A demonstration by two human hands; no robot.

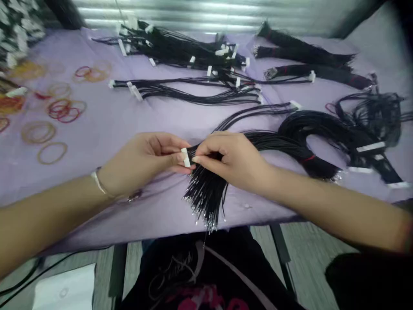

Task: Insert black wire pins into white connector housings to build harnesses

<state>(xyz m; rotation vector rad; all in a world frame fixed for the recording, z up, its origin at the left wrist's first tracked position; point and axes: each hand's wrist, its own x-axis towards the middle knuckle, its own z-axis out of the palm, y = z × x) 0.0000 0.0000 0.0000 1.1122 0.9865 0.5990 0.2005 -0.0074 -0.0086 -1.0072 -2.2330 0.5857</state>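
Observation:
Between finger and thumb, my left hand (pixel 145 157) grips a small white connector (pixel 186 157) near the table's front. My right hand (pixel 230 157) is closed in a pinch just right of it, on black wire at the connector's side; the exact wire end is hidden by the fingers. Below my right hand a bundle of loose black wires (pixel 206 196) fans out, its bare metal tips pointing toward me past the fingers. More black wires (pixel 238 116) run from behind my right hand up to another white connector (pixel 295 105).
Wired connectors (pixel 193 92) and a heap of black harnesses (pixel 180 47) lie at the back. Tied wire bundles (pixel 300 54) sit back right, with coiled cables (pixel 322 125) below. Rubber bands (pixel 63 110) are scattered left. The purple-covered table (pixel 129 224) ends near my lap.

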